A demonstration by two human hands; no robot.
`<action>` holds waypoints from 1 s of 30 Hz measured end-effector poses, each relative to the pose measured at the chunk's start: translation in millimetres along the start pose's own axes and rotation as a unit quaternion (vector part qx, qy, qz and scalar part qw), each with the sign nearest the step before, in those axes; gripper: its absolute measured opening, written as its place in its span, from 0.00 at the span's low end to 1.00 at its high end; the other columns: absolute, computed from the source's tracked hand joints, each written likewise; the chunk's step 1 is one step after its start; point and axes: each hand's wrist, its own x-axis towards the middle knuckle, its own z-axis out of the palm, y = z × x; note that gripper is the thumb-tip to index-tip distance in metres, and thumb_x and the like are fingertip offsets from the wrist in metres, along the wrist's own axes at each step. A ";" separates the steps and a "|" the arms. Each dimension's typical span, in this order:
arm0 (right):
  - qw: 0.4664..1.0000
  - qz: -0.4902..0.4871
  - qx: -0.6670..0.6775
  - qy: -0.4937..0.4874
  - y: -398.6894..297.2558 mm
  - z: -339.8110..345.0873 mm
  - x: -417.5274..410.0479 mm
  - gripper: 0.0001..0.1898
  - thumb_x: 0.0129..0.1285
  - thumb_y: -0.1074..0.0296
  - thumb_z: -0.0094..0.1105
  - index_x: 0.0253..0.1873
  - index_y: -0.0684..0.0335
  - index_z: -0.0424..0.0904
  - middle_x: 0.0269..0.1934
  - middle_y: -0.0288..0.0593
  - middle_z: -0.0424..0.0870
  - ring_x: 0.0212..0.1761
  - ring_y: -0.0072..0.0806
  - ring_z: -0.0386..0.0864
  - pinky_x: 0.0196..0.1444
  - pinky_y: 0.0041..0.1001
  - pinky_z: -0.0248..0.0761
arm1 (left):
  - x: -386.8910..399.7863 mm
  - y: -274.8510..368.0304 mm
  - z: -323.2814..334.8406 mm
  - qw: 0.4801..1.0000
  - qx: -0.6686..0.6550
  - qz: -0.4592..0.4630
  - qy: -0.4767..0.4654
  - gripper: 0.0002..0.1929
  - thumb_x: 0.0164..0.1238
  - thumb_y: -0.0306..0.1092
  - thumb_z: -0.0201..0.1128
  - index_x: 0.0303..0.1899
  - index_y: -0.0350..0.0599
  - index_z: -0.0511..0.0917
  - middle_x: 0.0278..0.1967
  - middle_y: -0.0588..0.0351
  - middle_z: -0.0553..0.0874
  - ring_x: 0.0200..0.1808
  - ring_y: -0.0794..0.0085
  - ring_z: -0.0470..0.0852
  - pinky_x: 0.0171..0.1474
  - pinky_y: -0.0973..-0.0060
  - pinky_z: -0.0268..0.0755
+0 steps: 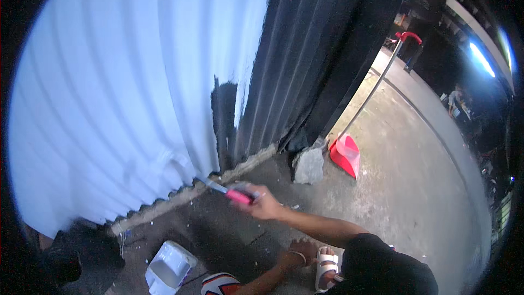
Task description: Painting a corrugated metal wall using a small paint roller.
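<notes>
My right hand (262, 203) is closed around the pink handle of a paint roller (239, 196), whose metal rod reaches towards the lower edge of a corrugated wall (123, 69). The blurred white roller head (176, 164) appears against the white-coated part. A dark patch (226, 119) shows within the white, and the wall's right part (286, 57) is black. Down beside a foot in a white sandal (327, 264) is my left hand (303, 250), with a band at the wrist; its fingers are indistinct. A white tray (170, 268) with whitish paint lies on the floor.
A grey stone block (309, 166) stands at the wall's foot beside a red long-handled dustpan (346, 155). Dark material (88, 246) lies at lower left. Concrete floor (393, 172) stretches right. A person (458, 102) is far off, near a bright tube light (482, 59).
</notes>
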 end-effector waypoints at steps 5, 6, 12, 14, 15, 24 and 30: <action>0.970 0.052 0.088 0.222 -33.7 -103.1 58.2 0.19 0.61 0.72 0.67 0.57 0.62 0.75 0.31 0.31 0.76 0.27 0.13 0.73 0.27 0.18 0.69 | 6.2 12.9 -18.7 0.992 0.038 -0.049 -0.108 0.36 0.58 0.62 0.63 0.61 0.46 0.71 0.60 0.42 0.75 0.64 0.50 0.73 0.65 0.47 0.62; 0.959 0.004 0.104 0.264 -32.7 -123.9 72.6 0.20 0.62 0.70 0.68 0.57 0.61 0.74 0.26 0.28 0.74 0.19 0.12 0.69 0.19 0.17 0.63 | 2.4 14.3 -21.4 0.995 0.029 -0.045 -0.090 0.35 0.59 0.62 0.63 0.61 0.47 0.71 0.60 0.42 0.75 0.64 0.49 0.72 0.65 0.47 0.62; 0.904 -0.079 0.145 0.394 -89.5 -234.3 165.0 0.18 0.67 0.60 0.64 0.57 0.58 0.72 0.23 0.32 0.73 0.15 0.16 0.68 0.14 0.19 0.59 | 17.2 4.7 -16.6 0.996 0.028 -0.023 -0.082 0.32 0.61 0.60 0.63 0.60 0.50 0.71 0.60 0.44 0.75 0.65 0.47 0.70 0.65 0.50 0.62; 0.900 -0.094 0.137 0.402 -111.5 -254.8 192.9 0.20 0.68 0.52 0.60 0.57 0.58 0.72 0.23 0.34 0.75 0.15 0.17 0.68 0.14 0.18 0.60 | 15.0 1.7 -20.5 0.997 -0.006 -0.046 -0.068 0.33 0.61 0.60 0.63 0.62 0.51 0.70 0.62 0.44 0.73 0.65 0.46 0.69 0.65 0.49 0.62; 0.901 -0.097 0.138 0.400 -120.8 -260.8 207.0 0.20 0.68 0.52 0.60 0.57 0.58 0.72 0.23 0.34 0.75 0.15 0.17 0.68 0.14 0.18 0.60 | 13.2 -2.2 -21.6 0.997 -0.005 -0.047 -0.065 0.33 0.61 0.60 0.63 0.62 0.51 0.70 0.62 0.44 0.73 0.65 0.46 0.69 0.65 0.49 0.62; 0.913 -0.136 0.166 0.346 -163.4 -276.7 247.2 0.22 0.67 0.50 0.61 0.57 0.58 0.71 0.25 0.35 0.73 0.18 0.16 0.69 0.17 0.18 0.60 | 23.3 -8.4 -19.1 0.997 0.035 -0.046 -0.044 0.34 0.62 0.62 0.62 0.63 0.52 0.69 0.63 0.44 0.71 0.67 0.45 0.67 0.65 0.45 0.62; 0.892 -0.167 0.010 0.420 -145.5 -267.1 241.8 0.17 0.71 0.55 0.56 0.52 0.62 0.72 0.22 0.34 0.73 0.15 0.17 0.70 0.14 0.18 0.59 | 19.0 -9.5 -31.7 0.997 0.031 -0.059 -0.033 0.33 0.63 0.62 0.60 0.61 0.49 0.70 0.62 0.43 0.72 0.67 0.46 0.68 0.63 0.45 0.65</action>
